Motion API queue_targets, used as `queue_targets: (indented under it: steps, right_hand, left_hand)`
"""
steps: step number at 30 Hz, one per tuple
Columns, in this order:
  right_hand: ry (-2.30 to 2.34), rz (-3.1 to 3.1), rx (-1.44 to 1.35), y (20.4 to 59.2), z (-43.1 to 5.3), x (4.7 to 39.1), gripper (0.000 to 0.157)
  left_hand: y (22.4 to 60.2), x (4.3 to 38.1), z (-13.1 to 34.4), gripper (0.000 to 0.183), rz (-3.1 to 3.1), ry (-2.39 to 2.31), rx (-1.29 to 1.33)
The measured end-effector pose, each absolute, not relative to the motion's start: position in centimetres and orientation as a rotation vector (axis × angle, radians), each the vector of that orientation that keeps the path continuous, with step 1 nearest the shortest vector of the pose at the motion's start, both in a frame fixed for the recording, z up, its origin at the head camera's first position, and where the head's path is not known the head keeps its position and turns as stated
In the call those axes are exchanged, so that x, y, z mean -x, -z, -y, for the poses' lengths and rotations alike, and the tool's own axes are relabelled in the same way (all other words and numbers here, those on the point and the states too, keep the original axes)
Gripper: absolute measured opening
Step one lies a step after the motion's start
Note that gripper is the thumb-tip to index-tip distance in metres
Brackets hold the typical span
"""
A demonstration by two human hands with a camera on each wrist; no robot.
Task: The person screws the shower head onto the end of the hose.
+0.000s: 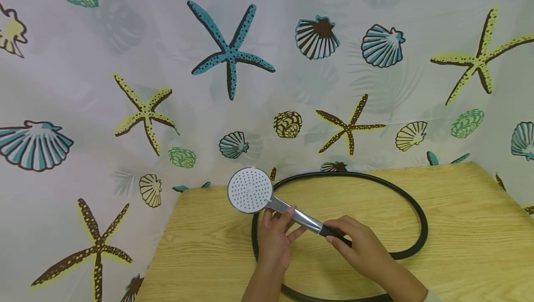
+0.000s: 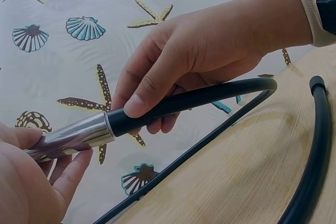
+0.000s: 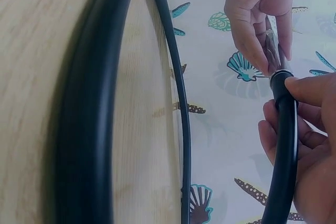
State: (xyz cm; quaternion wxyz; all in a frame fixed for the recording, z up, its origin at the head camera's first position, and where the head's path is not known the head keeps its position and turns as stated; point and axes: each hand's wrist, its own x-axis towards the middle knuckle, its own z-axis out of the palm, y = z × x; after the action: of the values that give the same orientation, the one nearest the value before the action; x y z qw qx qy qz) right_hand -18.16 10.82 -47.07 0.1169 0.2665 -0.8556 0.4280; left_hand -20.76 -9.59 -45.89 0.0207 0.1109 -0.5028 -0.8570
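Observation:
A chrome shower head (image 1: pixel 250 190) with a white nozzle face is held up over the table, its face toward the head camera. My left hand (image 1: pixel 276 237) grips its chrome handle (image 2: pixel 79 136) with thumb and fingers. My right hand (image 1: pixel 360 246) pinches the end of a black hose (image 2: pixel 157 113) right where it meets the handle's base. In the right wrist view the hose end (image 3: pixel 284 90) sits against the handle's metal rim, with the right thumb on it. How far the hose goes into the handle is hidden.
The hose makes a wide loop (image 1: pixel 423 218) over the wooden table (image 1: pixel 471 228). Its other end (image 2: pixel 317 83) shows in the left wrist view. A white curtain (image 1: pixel 175 52) printed with starfish and shells hangs behind the table and down its left side.

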Motion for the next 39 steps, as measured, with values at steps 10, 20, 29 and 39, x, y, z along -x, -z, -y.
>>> queue_targets:
  steps: [10, 20, 29, 39]
  right_hand:
    - [-1.287, 2.504, -0.781, 47.13, -10.8, 18.17, 0.029]
    - [-1.3, 2.519, -0.787, 47.1, -10.81, 18.16, 0.029]
    - [-1.34, 2.539, -0.77, 47.06, -10.85, 18.17, 0.029]
    - [-1.35, 2.566, -0.759, 47.26, -10.93, 18.23, 0.03]
  left_hand:
    - [45.84, 20.69, 9.63, 0.032, 1.545, 2.674, -0.315]
    - [45.92, 20.63, 9.73, 0.031, 1.546, 2.681, -0.266]
    - [45.86, 20.54, 9.83, 0.031, 1.549, 2.694, -0.25]
    - [45.65, 20.46, 9.81, 0.03, 1.564, 2.691, -0.243]
